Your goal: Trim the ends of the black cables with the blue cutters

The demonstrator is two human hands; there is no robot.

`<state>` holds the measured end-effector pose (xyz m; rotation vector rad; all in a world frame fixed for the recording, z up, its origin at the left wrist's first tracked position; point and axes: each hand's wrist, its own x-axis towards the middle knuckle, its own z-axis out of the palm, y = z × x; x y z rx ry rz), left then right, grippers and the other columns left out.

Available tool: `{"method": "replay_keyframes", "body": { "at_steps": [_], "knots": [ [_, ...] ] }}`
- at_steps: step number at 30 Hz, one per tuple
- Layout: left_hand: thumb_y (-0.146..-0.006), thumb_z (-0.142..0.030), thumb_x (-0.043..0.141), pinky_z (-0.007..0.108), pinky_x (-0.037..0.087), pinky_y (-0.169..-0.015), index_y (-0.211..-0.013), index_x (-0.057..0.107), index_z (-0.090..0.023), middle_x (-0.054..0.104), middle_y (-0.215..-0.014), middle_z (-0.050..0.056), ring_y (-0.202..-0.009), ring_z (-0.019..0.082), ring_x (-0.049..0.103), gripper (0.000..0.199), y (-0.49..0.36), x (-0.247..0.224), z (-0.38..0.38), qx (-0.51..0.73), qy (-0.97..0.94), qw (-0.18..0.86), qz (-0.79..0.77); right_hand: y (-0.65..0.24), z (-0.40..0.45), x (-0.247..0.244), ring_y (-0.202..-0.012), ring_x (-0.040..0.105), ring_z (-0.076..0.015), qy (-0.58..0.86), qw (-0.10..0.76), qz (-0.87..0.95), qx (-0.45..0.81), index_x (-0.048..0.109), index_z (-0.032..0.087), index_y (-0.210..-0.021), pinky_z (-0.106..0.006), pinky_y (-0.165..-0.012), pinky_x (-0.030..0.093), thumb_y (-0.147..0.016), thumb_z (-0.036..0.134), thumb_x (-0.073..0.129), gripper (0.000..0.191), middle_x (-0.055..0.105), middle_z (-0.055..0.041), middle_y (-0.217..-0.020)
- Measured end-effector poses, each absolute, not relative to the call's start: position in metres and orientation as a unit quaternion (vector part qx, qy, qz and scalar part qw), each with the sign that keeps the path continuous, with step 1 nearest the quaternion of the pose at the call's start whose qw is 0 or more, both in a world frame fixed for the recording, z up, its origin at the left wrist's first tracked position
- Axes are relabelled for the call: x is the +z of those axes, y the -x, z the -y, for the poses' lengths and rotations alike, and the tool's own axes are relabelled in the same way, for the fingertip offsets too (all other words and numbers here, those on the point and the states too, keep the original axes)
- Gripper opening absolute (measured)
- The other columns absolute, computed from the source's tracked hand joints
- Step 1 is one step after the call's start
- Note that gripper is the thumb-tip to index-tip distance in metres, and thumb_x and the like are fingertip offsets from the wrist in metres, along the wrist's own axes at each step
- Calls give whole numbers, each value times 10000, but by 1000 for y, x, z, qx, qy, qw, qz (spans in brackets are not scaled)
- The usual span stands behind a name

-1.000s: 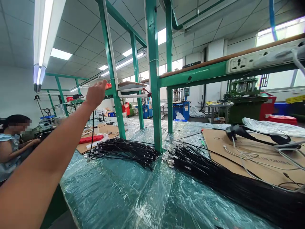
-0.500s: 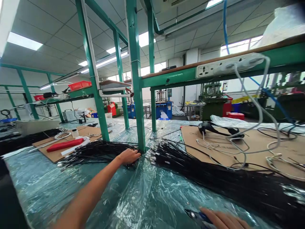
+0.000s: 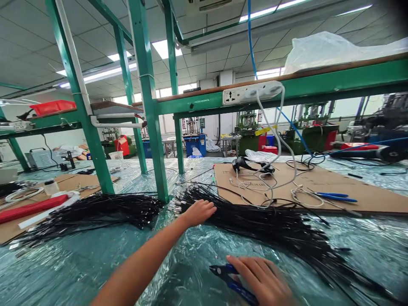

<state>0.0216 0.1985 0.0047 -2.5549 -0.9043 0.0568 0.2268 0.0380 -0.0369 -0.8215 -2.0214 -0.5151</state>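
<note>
My left hand [image 3: 200, 212] reaches over the near left end of a thick bundle of black cables [image 3: 261, 221]. Its fingers are curled down among the cables, and what is in them, if anything, is hidden. In my right hand [image 3: 263, 276], low in the view, is a pair of side cutters [image 3: 228, 278] with blue handles, its dark jaws pointing left above the plastic-covered table [image 3: 178, 276]. Left of a green post, a second bundle of black cables [image 3: 105, 210] lies with its silvery ends fanned to the left.
Green posts [image 3: 151, 127] and a shelf beam with a white power strip [image 3: 251, 92] stand behind the bundles. On the right, cardboard [image 3: 344, 182] bears blue-handled pliers [image 3: 338, 196], dark glasses-like gear [image 3: 251, 165] and white cords. A red case [image 3: 35, 207] lies left.
My left hand has moved from the left cable bundle to the right one. My right hand has come further into view with the side cutters. The view has turned right.
</note>
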Motion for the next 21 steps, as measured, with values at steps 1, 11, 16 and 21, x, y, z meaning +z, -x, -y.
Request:
{"method": "replay_keyframes", "body": {
  "at_steps": [1,11,16,21],
  "knots": [
    [-930,-288,593,422,557,-820,-1192,577,-157,620,-1165,86,-976,225,637,293,-36,4,-200,23,923,212,320,-226,-37,-37,-810,664,-145,337,443,805,-205,609,243,-1132,-267,-783,447,-805,135,528,354,718,18,-913],
    [-931,-299,592,385,570,-763,-1151,593,-147,641,-1099,76,-897,201,652,267,-79,20,-213,48,915,201,347,-209,-35,-34,-727,598,-134,344,532,748,-196,655,247,-999,-276,-789,382,-831,136,459,281,681,29,-807],
    [-933,-305,589,383,572,-756,-1172,583,-152,637,-1108,78,-894,201,651,284,-76,71,-217,5,897,227,378,-203,-34,-34,-712,568,-143,341,557,734,-189,658,234,-977,-294,-778,364,-821,134,466,267,661,15,-773],
    [-935,-301,586,386,568,-763,-1155,590,-149,645,-1081,72,-884,198,652,268,-54,138,-201,-34,889,266,371,-206,-23,-21,-740,578,-147,334,534,757,-175,653,205,-1012,-301,-785,382,-838,105,471,271,667,-3,-806]
  ]
}}
